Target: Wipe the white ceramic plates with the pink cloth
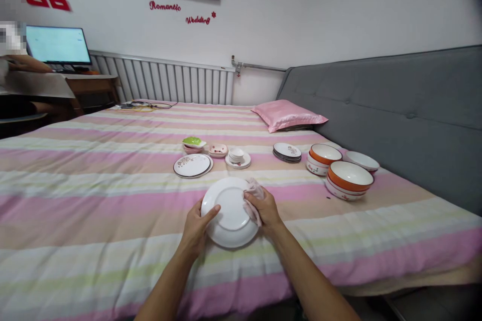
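A white plate [230, 209] is held up over the bed, its underside with the foot ring facing me. My left hand [199, 225] grips the plate's left edge, thumb lying across the underside. At the right rim, my right hand [265, 210] is closed on a pale pink cloth [254, 195], which is pressed against the plate. Just beyond the plate lie flat patterned plates [192, 165] with dark rims, a stack of small white bowls on saucers [236, 156], a pink dish [218, 150] and a green leaf-shaped dish [193, 142].
Stacked orange-and-white bowls [350, 178] stand at the right, near a pile of dark-rimmed plates [287, 152]. Behind them are a pink pillow [288, 114] and the grey headboard [395, 105]. Cables [146, 106] lie at the far edge. A person [26, 63] sits by a monitor at left.
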{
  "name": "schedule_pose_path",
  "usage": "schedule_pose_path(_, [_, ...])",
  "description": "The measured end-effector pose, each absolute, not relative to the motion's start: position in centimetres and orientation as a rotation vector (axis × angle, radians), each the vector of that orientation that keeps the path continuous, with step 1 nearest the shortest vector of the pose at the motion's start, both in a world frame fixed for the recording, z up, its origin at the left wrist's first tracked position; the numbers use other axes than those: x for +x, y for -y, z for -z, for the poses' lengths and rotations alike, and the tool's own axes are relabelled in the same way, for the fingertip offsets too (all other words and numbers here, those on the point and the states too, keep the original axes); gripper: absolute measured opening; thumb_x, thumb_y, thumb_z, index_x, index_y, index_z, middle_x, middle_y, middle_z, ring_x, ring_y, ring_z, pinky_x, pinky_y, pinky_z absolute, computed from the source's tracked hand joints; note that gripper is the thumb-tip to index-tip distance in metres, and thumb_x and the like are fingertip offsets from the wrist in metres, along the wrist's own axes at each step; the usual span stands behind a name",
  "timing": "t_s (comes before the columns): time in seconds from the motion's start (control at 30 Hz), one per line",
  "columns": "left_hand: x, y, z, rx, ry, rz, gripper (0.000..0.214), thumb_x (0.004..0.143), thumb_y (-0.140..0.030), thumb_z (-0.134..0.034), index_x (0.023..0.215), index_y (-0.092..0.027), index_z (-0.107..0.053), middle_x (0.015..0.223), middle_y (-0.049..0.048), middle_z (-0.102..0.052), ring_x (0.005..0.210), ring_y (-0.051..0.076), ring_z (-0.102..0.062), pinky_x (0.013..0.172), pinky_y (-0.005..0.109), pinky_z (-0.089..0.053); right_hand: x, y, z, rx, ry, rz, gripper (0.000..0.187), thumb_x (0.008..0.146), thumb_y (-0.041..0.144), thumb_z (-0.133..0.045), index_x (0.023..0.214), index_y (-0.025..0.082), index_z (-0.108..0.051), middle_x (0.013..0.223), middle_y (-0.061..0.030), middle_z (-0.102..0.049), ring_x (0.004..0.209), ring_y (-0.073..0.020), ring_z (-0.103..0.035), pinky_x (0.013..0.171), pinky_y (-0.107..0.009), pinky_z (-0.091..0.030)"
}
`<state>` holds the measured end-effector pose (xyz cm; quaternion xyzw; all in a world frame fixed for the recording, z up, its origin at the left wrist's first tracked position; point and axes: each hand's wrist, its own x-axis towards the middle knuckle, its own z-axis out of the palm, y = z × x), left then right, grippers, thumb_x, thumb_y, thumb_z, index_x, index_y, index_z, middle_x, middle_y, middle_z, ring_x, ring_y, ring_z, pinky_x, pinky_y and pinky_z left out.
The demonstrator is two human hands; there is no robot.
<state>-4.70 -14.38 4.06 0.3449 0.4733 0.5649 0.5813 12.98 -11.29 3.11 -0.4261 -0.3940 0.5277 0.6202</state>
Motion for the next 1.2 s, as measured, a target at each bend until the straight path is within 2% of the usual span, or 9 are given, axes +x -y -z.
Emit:
schedule_pose_path(0.1, [-4.1,14.9,-4.3,0.678,-1.098,-1.289,0.054,0.054,-0.026,-0.082,0.102,-0.009,-0.063,0.090,0.0157,-0.071,0.076,0.027,-0.068,0.067,0.038,-0.056,12.8,11.5,-3.4,-0.882,0.819,-1.396,0.042,0.058,0.034,-0.078,0.090,0.014,-0.061,0.076,-0.0017,-0.068,0.062,-0.0137,-0.061,0.059,-0.025,-0.050])
schedule_pose_path(0.23, [-3.9,15.3,-4.4,0.599,-1.102,-1.336,0.044,0.055,-0.019,-0.080,0.095,-0.009,-0.065,0.080,0.0135,-0.073,0.069,0.027,-0.069,0.063,0.039,-0.057,12.1,11.6,-3.4,-0.867,0.668,-1.474,0.040,0.059,0.036,-0.078,0.089,0.014,-0.062,0.072,-0.0013,-0.068,0.064,-0.0147,-0.064,0.061,-0.024,-0.051])
schedule_pose_path(0.33, [-4.1,15.4,-4.6,0.590,-1.082,-1.413,0.041,0.057,-0.016,-0.078,0.095,-0.009,-0.066,0.079,0.0124,-0.073,0.067,0.026,-0.069,0.062,0.037,-0.057,11.3,11.9,-3.3,-0.821,0.584,-1.511,0.042,0.063,0.038,-0.075,0.096,0.016,-0.061,0.078,-0.0030,-0.070,0.074,-0.0180,-0.066,0.065,-0.026,-0.053])
schedule_pose_path(0.5, [-4.2,15.1,-5.1,0.473,-1.077,-1.569,0.037,0.063,-0.014,-0.073,0.099,-0.007,-0.065,0.078,0.0110,-0.073,0.068,0.025,-0.069,0.064,0.037,-0.058,9.1,13.2,-3.0,-0.771,0.472,-1.571,0.048,0.071,0.046,-0.067,0.110,0.019,-0.056,0.096,-0.0059,-0.070,0.084,-0.0202,-0.067,0.062,-0.027,-0.054])
schedule_pose_path(0.63, [-4.3,14.8,-5.2,0.368,-1.053,-1.682,0.035,0.067,-0.013,-0.070,0.101,-0.010,-0.064,0.082,0.0080,-0.073,0.073,0.023,-0.069,0.070,0.036,-0.058,7.0,14.6,-2.6,-0.812,0.439,-1.668,0.047,0.071,0.052,-0.065,0.106,0.021,-0.058,0.093,-0.0036,-0.070,0.082,-0.0198,-0.067,0.055,-0.027,-0.054])
schedule_pose_path(0.8, [-4.1,14.8,-5.3,0.315,-1.022,-1.701,0.035,0.070,-0.016,-0.069,0.104,-0.011,-0.063,0.091,0.0085,-0.072,0.082,0.023,-0.068,0.074,0.035,-0.057,6.3,15.4,-3.2,-0.725,0.443,-1.660,0.039,0.065,0.041,-0.075,0.095,0.019,-0.062,0.092,-0.0010,-0.071,0.085,-0.0154,-0.066,0.068,-0.022,-0.054])
schedule_pose_path(0.93, [-4.0,15.3,-5.8,0.386,-0.925,-1.599,0.038,0.071,-0.019,-0.068,0.109,-0.015,-0.062,0.093,0.0059,-0.072,0.089,0.022,-0.066,0.076,0.031,-0.056,8.9,14.1,-4.3,-0.718,0.498,-1.605,0.043,0.067,0.040,-0.074,0.101,0.018,-0.061,0.097,-0.0028,-0.070,0.088,-0.0169,-0.066,0.073,-0.024,-0.053])
schedule_pose_path(1.1, [-4.4,16.5,-6.3,0.475,-0.815,-1.264,0.039,0.068,-0.034,-0.071,0.100,-0.013,-0.066,0.089,0.0081,-0.073,0.086,0.026,-0.067,0.072,0.031,-0.056,13.4,12.4,-5.5,-0.802,0.578,-1.543,0.043,0.069,0.046,-0.070,0.102,0.020,-0.061,0.084,-0.0009,-0.072,0.076,-0.0183,-0.068,0.064,-0.026,-0.053])
schedule_pose_path(1.2, [-4.1,16.9,-6.1,0.551,-0.907,-1.129,0.048,0.064,-0.025,-0.076,0.108,-0.013,-0.062,0.093,0.0111,-0.072,0.088,0.028,-0.067,0.073,0.033,-0.055,14.4,12.2,-5.6,-0.871,0.660,-1.540,0.039,0.068,0.043,-0.072,0.095,0.017,-0.063,0.073,-0.0008,-0.071,0.067,-0.0176,-0.067,0.061,-0.025,-0.052])
